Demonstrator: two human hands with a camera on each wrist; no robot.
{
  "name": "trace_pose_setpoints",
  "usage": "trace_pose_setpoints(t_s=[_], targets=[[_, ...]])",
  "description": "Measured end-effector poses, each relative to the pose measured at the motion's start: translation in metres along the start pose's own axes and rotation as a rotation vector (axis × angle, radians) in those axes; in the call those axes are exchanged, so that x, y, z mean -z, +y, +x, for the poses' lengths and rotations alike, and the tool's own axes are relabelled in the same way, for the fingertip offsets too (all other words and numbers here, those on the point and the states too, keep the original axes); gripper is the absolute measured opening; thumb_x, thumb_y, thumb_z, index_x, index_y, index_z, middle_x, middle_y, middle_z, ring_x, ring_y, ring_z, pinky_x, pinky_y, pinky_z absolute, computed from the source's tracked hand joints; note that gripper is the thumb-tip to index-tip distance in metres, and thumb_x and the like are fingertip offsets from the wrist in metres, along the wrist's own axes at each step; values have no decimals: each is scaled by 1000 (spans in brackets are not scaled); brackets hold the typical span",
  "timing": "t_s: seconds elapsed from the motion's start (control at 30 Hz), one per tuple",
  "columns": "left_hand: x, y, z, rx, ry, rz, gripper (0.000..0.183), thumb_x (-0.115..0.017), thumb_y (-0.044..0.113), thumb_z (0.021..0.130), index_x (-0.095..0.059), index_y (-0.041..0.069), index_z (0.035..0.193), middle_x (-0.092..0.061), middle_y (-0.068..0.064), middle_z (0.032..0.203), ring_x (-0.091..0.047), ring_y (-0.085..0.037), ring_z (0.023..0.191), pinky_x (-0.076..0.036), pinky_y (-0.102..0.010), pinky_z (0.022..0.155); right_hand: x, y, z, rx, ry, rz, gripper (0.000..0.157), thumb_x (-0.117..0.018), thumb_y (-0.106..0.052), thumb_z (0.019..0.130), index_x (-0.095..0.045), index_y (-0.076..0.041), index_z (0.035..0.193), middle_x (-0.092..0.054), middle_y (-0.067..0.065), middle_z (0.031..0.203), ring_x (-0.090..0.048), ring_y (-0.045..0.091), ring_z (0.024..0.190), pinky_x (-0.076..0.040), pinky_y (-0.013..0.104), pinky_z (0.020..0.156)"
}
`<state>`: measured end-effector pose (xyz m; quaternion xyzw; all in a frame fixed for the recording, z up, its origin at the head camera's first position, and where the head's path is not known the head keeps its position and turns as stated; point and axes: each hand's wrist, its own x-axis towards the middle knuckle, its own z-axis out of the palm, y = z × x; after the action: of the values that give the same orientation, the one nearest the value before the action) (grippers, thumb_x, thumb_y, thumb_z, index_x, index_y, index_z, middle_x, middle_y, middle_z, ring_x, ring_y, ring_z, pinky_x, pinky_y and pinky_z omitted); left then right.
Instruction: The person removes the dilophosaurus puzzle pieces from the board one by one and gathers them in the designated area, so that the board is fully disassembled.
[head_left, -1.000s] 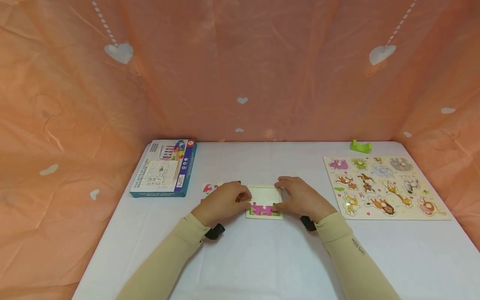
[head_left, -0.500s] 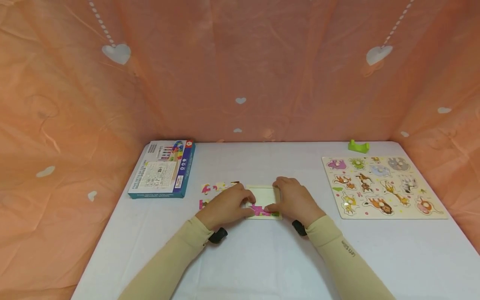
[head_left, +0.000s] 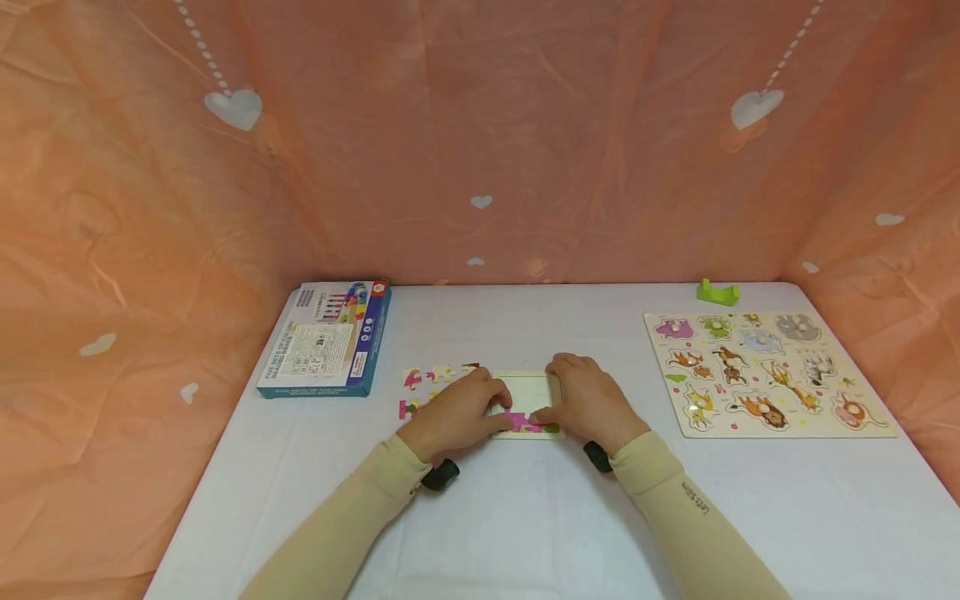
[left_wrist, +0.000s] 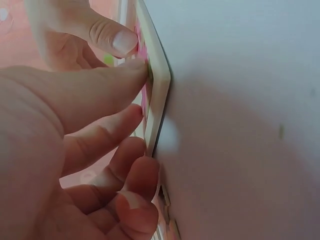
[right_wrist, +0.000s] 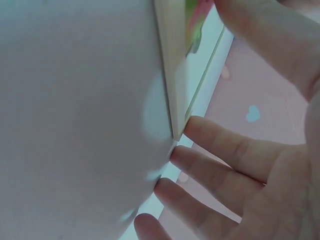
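Observation:
A small cream puzzle tray point(head_left: 534, 387) lies mid-table, with a row of pink and green jigsaw pieces point(head_left: 517, 421) along its near side and bare wood beyond. My left hand point(head_left: 456, 417) is at its left side, thumb and index finger around the left end of the row. The left wrist view shows that thumb point(left_wrist: 105, 90) on the piece and the other fingers loosely bent by the tray's edge. My right hand point(head_left: 592, 407) presses its thumb on the pieces from the right. Its straight fingers point(right_wrist: 225, 137) reach to the tray's far right corner.
Several loose jigsaw pieces point(head_left: 412, 379) lie left of the tray, partly behind my left hand. A boxed toy set point(head_left: 318, 346) sits at the back left. To the right lie an animal peg puzzle board point(head_left: 798, 421) and a green plastic piece point(head_left: 717, 292).
My left thumb and index finger have moved right onto the left end of the row. The right thumb has slid left along the pieces. Little differs over the last half second.

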<state>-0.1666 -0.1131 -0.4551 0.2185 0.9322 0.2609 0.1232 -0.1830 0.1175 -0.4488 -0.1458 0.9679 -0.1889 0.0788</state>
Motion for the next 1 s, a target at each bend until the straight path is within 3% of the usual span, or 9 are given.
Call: trace_pose_setpoints(t_s=[0.2, 0.47, 1.0], targets=[[-2, 0, 1, 1, 18, -50, 17, -80, 28, 100, -74, 15, 109, -63, 3, 98, -57, -13, 89, -53, -30, 86, 0, -1, 0, -6, -2, 11, 72, -96, -43, 80, -66, -2, 131, -68, 17, 139, -63, 39, 127, -54, 57, 107], [3, 3, 0, 35, 32, -218, 6, -74, 21, 104, -76, 17, 107, -70, 7, 93, -62, -14, 89, -54, -31, 85, 1, -2, -1, -8, -11, 18, 72, -95, -42, 81, -65, -2, 133, -66, 17, 142, -61, 39, 131, -52, 57, 110], [2, -7, 2, 55, 42, -304, 8, -74, 24, 104, -81, 21, 107, -75, 9, 102, -63, -14, 97, -56, -35, 93, 2, -2, 0, -19, -22, 25, 74, -95, -43, 82, -64, -2, 135, -64, 17, 147, -59, 40, 133, -52, 57, 110]])
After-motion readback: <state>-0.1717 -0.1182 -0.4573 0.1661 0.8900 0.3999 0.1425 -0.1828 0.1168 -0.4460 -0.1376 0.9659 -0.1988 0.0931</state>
